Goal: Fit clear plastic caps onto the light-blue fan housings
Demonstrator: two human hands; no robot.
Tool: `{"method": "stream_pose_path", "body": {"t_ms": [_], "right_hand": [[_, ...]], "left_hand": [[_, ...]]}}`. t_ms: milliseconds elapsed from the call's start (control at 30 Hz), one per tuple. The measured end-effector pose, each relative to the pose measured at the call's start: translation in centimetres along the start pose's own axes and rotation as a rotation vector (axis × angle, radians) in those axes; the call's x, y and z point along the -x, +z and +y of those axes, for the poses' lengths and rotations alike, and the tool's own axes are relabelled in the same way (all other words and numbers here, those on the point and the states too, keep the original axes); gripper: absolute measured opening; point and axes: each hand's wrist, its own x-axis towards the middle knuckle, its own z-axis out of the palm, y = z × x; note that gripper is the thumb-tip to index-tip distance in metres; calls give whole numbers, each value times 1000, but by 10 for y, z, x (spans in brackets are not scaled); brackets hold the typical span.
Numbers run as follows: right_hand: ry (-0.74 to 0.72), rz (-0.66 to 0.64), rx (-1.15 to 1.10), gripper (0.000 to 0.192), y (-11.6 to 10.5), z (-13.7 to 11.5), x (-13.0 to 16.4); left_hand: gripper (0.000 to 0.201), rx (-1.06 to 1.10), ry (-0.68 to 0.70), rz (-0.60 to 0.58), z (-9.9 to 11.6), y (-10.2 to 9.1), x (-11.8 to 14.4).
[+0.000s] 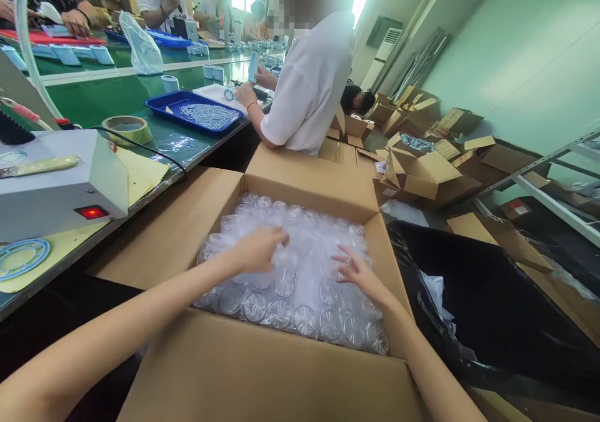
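Observation:
A large open cardboard box stands in front of me with its flaps folded out. Clear round plastic pieces, wrapped in thin transparent film, fill it in rows. Over the left half of these pieces is my left hand, bent at the wrist and smeared by motion; whether anything is in its fingers cannot be made out. My right hand is above the pieces near the box's right wall, fingers spread and nothing held. Whether its fingertips touch the film is unclear. Whitish film lies between the two hands.
On the green workbench to the left are a white machine with a lit red switch, a tape roll and a blue tray of small pieces. A co-worker sits beyond the box. A black-lined bin stands right.

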Motion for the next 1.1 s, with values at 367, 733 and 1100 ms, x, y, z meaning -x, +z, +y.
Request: {"method": "stream_pose_path", "body": {"t_ms": [367,733,1100], "right_hand": [[-19,-107,269,56,29,15,27],[-63,-19,251,19,38,32,-23],[-84,48,256,21,24,17,-29]], "left_hand": [[64,-192,159,-425,15,85,32],[16,-173,220,-509,29,82,21],[36,-50,275,-510,15,75,23]]}}
